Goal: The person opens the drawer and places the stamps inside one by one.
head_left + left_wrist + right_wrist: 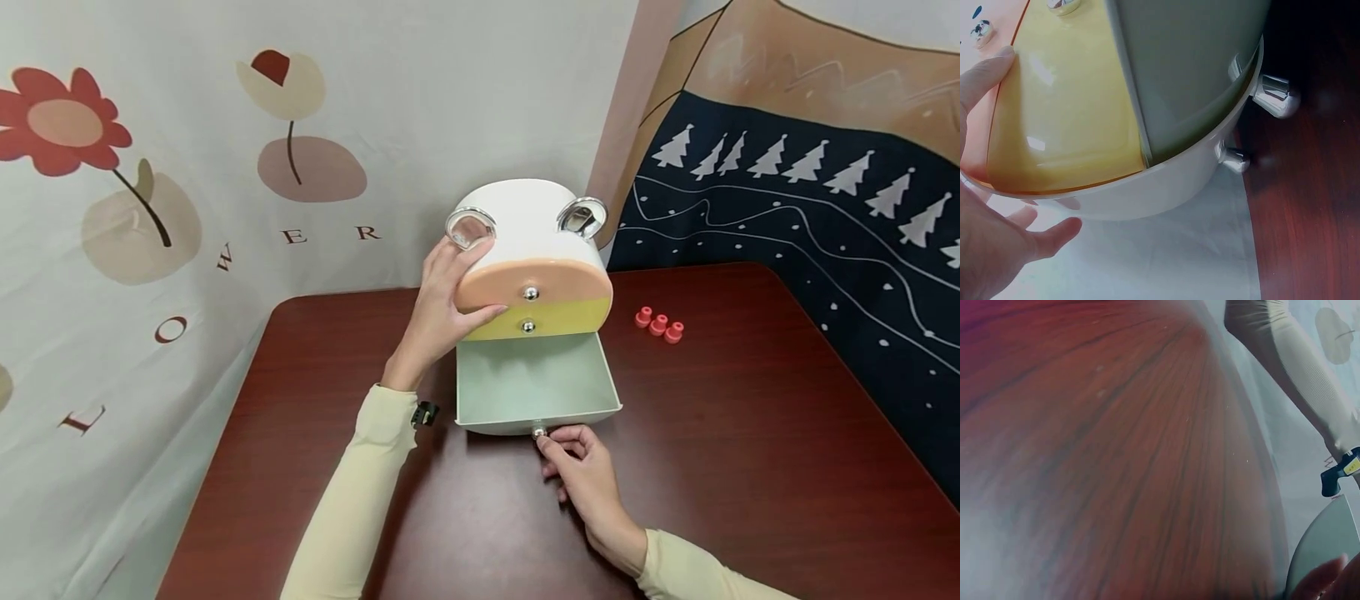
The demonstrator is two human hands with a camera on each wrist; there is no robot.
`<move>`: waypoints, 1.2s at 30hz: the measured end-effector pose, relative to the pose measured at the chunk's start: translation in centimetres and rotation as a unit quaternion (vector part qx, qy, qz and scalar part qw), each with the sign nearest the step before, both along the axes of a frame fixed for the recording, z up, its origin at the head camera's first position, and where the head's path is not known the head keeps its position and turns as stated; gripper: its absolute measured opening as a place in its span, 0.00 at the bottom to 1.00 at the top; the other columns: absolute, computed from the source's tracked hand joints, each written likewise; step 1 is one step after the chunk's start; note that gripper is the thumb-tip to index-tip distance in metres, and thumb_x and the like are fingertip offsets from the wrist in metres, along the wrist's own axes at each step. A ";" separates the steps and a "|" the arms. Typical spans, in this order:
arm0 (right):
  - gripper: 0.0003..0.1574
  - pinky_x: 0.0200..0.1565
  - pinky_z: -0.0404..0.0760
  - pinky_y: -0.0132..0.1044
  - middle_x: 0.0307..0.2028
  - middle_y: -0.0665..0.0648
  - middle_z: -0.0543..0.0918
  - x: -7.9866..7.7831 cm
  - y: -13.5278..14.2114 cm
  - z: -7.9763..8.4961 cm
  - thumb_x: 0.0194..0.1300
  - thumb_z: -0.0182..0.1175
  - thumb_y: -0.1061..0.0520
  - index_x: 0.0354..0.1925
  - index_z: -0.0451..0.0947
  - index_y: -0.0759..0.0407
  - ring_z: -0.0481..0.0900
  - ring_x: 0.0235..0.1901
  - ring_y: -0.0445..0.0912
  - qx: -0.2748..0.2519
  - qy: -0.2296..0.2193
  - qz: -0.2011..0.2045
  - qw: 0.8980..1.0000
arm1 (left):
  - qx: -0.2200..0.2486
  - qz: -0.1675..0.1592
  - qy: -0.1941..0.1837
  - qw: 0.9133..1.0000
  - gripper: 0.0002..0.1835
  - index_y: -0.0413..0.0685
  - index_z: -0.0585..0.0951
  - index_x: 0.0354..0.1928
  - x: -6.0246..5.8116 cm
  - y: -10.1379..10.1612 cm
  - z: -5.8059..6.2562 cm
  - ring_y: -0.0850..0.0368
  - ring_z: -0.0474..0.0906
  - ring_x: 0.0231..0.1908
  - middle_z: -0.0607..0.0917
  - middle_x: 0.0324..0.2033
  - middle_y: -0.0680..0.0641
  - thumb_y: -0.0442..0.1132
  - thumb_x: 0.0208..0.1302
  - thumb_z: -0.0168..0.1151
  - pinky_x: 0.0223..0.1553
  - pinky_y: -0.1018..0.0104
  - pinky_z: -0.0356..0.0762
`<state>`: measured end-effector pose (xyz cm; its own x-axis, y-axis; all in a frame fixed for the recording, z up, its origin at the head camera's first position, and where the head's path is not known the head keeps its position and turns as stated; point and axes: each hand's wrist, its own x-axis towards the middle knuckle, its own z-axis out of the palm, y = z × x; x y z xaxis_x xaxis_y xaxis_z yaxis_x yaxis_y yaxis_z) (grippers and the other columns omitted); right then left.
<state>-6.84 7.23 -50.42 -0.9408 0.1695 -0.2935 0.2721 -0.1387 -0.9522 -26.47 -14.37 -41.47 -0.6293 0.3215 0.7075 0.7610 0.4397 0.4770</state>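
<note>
A white mini drawer cabinet with silver ring-shaped ears stands on the table. Its orange drawer and yellow drawer are closed, while the pale green bottom drawer is pulled out. My left hand holds the cabinet's left side, thumb across the front near the orange-yellow seam and index finger on the top edge. In the left wrist view, other fingers lie beside the white shell. My right hand pinches the silver knob of the green drawer between thumb and finger.
Three small red pegs stand in a row right of the cabinet on the dark red-brown table. Silver feet show under the cabinet. A printed cloth hangs behind. A small black device sits at the left wrist.
</note>
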 end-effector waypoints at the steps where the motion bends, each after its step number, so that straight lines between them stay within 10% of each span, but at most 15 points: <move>1: 0.10 0.17 0.71 0.30 0.31 0.55 0.85 0.1 0.2 0.0 0.70 0.70 0.64 0.45 0.77 0.63 0.82 0.23 0.43 0.005 0.001 -0.002 1.000 | 0.001 -0.004 0.012 1.000 0.49 0.52 0.76 0.77 -0.1 0.0 0.0 0.42 0.59 0.78 0.77 0.71 0.41 0.42 0.52 0.90 0.81 0.43 0.46; 18: 0.07 0.16 0.61 0.25 0.22 0.46 0.68 -0.4 5.2 0.4 0.77 0.53 0.71 0.42 0.73 0.61 0.60 0.15 0.34 -0.034 0.086 -0.134 0.987 | -0.005 -0.022 0.006 1.000 0.49 0.47 0.74 0.77 -0.4 0.3 -0.2 0.44 0.64 0.77 0.79 0.70 0.42 0.40 0.53 0.89 0.82 0.47 0.47; 36: 0.06 0.21 0.69 0.26 0.38 0.50 0.82 -8.5 12.2 1.9 0.77 0.62 0.65 0.49 0.83 0.63 0.72 0.30 0.41 0.038 0.155 -0.160 0.974 | -0.010 -0.024 0.016 1.000 0.49 0.45 0.73 0.77 -0.5 0.0 0.1 0.45 0.69 0.73 0.80 0.68 0.40 0.39 0.54 0.89 0.82 0.48 0.46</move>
<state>-15.36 19.40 -48.49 -0.8773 0.4795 0.0207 -0.0753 -0.0949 -0.9926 -26.95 -14.35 -41.35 -0.5901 0.3648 0.7202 0.7959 0.4126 0.4431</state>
